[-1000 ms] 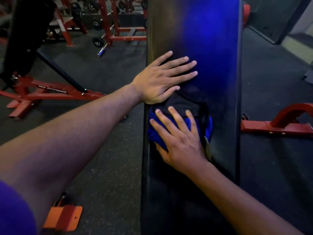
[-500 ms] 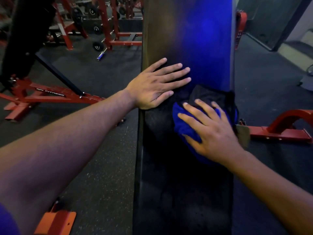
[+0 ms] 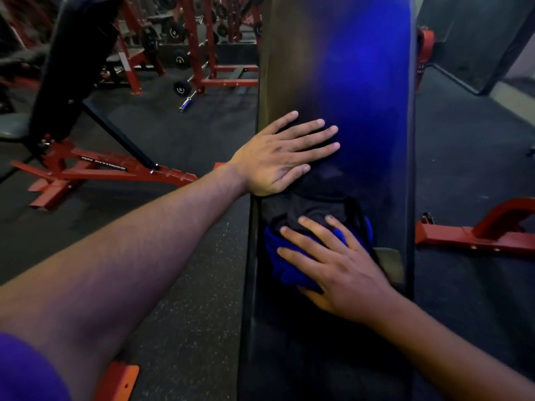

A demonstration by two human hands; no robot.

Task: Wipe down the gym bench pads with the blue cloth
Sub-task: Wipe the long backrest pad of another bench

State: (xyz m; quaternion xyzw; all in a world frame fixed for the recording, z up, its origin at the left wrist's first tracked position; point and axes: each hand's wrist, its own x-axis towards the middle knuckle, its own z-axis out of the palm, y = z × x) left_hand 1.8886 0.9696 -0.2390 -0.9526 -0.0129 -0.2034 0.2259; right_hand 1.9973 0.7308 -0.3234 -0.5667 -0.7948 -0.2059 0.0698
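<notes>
Blue cloth (image 3: 285,270) lies flat under right hand (image 3: 341,273).

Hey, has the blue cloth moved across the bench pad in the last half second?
Yes. The blue cloth under the right hand slid from the bench pad's right edge back toward its left edge.

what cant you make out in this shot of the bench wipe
Head view only:
- Most of the blue cloth: covered by the right hand.
- Pad under the left hand: hidden by the flat palm.
- Far pad surface: washed out by blue glare, so dirt or wetness cannot be judged.
- Near end of the pad: cut off by the bottom edge.
- Lettering on the red frame: too small.
</notes>
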